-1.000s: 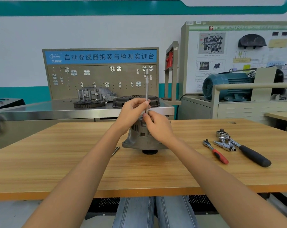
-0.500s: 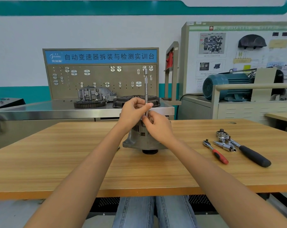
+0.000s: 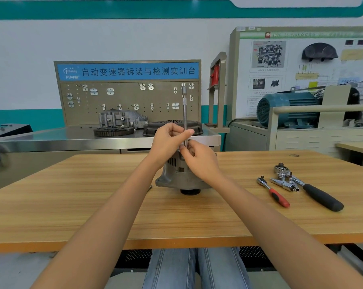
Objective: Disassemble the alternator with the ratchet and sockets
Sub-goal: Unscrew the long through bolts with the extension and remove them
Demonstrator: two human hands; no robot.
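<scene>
A grey alternator stands on the wooden table, pulley end down. A long metal extension bar rises upright from its top. My left hand pinches the bar's lower shaft. Just below, my right hand is closed around the bar's foot at the alternator's top; what sits under the fingers is hidden. To the right lie a small red-handled ratchet, a large black-handled ratchet and a chrome socket piece.
A thin metal rod tip shows on the table beside my left forearm. Behind the table stands a steel bench with a gearbox casing, gear ring and black cover. A blue motor sits at the right.
The extension bar has shifted slightly and my fingers have re-gripped around it, as if turning it. The alternator and the tools on the table have not moved.
</scene>
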